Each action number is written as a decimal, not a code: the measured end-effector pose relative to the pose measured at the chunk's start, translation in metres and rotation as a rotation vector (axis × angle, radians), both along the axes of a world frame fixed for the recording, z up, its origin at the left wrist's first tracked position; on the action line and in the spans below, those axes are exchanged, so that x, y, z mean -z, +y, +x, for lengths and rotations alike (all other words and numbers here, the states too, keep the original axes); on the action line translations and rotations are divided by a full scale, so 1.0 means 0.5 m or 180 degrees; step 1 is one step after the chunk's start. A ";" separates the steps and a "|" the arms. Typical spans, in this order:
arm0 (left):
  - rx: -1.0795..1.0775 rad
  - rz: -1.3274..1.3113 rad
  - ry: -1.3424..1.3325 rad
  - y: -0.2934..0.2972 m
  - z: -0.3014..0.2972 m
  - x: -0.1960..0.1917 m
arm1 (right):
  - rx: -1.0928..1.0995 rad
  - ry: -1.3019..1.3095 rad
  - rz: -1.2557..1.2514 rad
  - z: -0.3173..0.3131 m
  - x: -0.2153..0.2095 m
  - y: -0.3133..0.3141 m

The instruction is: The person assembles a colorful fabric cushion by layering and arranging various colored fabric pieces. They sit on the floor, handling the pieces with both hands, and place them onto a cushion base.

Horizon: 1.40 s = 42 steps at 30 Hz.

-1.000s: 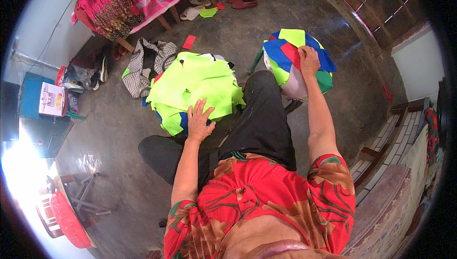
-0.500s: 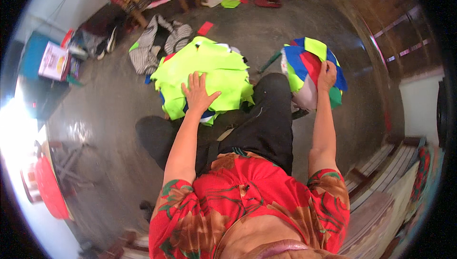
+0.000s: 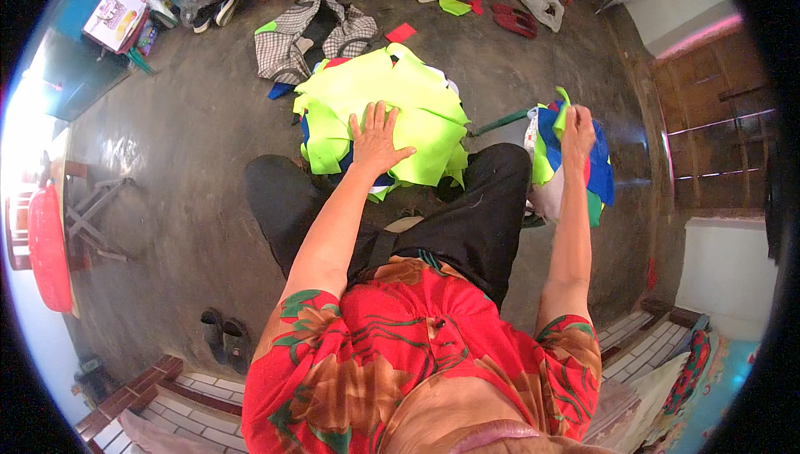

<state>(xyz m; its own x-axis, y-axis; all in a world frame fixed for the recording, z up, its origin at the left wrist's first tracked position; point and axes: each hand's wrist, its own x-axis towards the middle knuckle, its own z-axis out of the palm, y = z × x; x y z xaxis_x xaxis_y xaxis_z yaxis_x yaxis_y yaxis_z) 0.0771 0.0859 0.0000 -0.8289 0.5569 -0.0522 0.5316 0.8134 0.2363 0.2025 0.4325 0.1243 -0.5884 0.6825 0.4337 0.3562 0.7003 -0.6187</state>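
Observation:
A stack of neon yellow-green fabric pieces [image 3: 417,104], with blue and white edges showing beneath, lies on the floor in front of my knees. My left hand [image 3: 377,139] rests flat on its near edge, fingers spread. My right hand [image 3: 577,127] is raised at the right and grips a bundle of multicoloured fabric pieces [image 3: 557,162] in blue, yellow-green, red and white, which hangs from my fingers beside my right leg. I wear black trousers and a red patterned top.
A checked garment [image 3: 293,37] lies beyond the stack. Sandals [image 3: 515,20] and scraps sit under a table at the top. A blue box [image 3: 79,45] holds a booklet at the upper left. A red basin [image 3: 48,245] is on the left, dark shoes [image 3: 223,339] lower left, a wooden door [image 3: 717,120] on the right.
My view has swung left and down. My right hand lifted the multicoloured bundle off the floor, so it now hangs bunched. My left hand stays on the yellow-green stack.

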 end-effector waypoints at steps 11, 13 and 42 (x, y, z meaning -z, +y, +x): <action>-0.0033 -0.0071 -0.0258 -0.002 0.000 -0.020 | -0.1573 0.1542 -0.4244 -0.254 0.074 -0.217; -0.0035 -0.0059 -0.0337 0.000 0.000 -0.031 | -0.0960 0.1109 -0.4265 -0.259 0.164 -0.224; 0.0058 -0.0144 -0.0039 0.011 -0.005 -0.005 | -0.1882 -0.1330 0.0222 -0.172 0.265 -0.341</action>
